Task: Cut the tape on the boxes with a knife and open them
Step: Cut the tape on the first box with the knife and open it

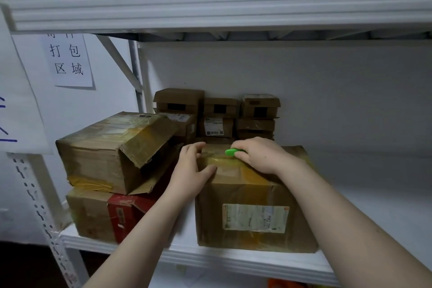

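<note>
Nearest me, the left forearm (140, 236) and right forearm (350, 229) reach up from the bottom of the head view, the only view I have, to a box (210, 217) standing near the front rim of the shelf (233, 262).

The right hand (259, 154) has its fingers clenched round a green knife (231, 152), held on the box top at the yellowish tape (222, 160). I cannot see the blade, so I cannot tell whether it is out or already in the tape. The left hand (194, 170) grasps the top left corner of the box, thumb on the front face and fingers bent over the top, just beside the knife.

My main worry is that closeness. The green end points at the left hand, so a stroke that way, or a blade that catches in the wrinkled tape and jumps free, could reach those fingers. A deep cut could also score whatever is inside, which I cannot see.

Pulling towards the rim might drag the box off the shelf if the left hand lets go. An opened box (112, 152) sits on a red box (121, 215) to the left, its flap hanging close to the left hand, and an elbow knock could shift it. Small boxes (219, 110) stacked behind leave little room to push away.
</note>
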